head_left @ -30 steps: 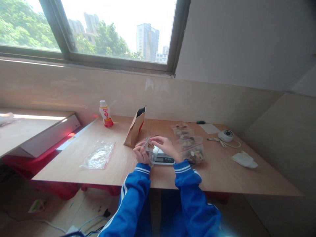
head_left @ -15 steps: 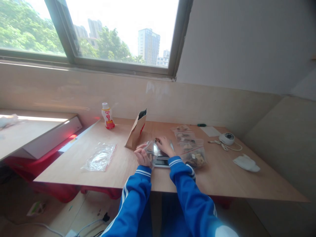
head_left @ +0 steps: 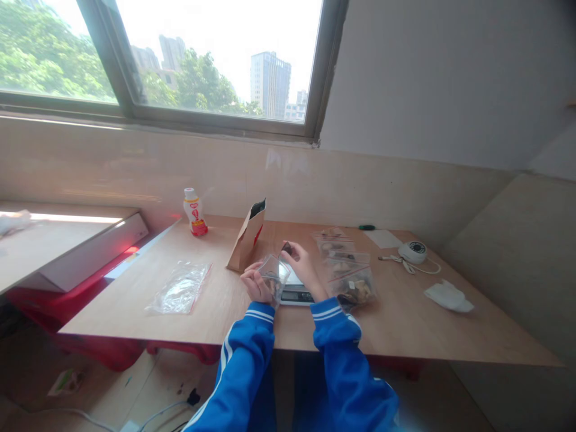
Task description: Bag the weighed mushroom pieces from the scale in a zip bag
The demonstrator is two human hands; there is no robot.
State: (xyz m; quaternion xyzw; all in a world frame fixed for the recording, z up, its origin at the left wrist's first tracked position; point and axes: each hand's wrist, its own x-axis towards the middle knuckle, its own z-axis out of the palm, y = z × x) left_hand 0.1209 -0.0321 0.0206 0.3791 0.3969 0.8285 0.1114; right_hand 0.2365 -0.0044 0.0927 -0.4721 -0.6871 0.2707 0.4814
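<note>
My left hand (head_left: pixel 258 284) is closed on a clear plastic zip bag (head_left: pixel 275 273) with some brownish contents. Just to its right, my right hand (head_left: pixel 300 264) pinches a small dark brown piece (head_left: pixel 287 247), whose kind I cannot make out, above the bag's mouth. Below both hands lies a flat kitchen scale (head_left: pixel 297 296) with a dark display, partly hidden by the bag and my right hand. A brown paper pouch (head_left: pixel 245 240) with an open top stands behind my left hand.
Several filled zip bags (head_left: pixel 355 288) lie in a row on the right. Flat plastic bags (head_left: pixel 182 289) lie on the left, near a white and red bottle (head_left: pixel 195 213). Farther right are a white dome camera (head_left: pixel 413 252) with its cable and a white crumpled item (head_left: pixel 449 296).
My right hand has risen off the scale with the dark piece between its fingers, uncovering more of the display. My left hand and the bag have shifted only slightly.
</note>
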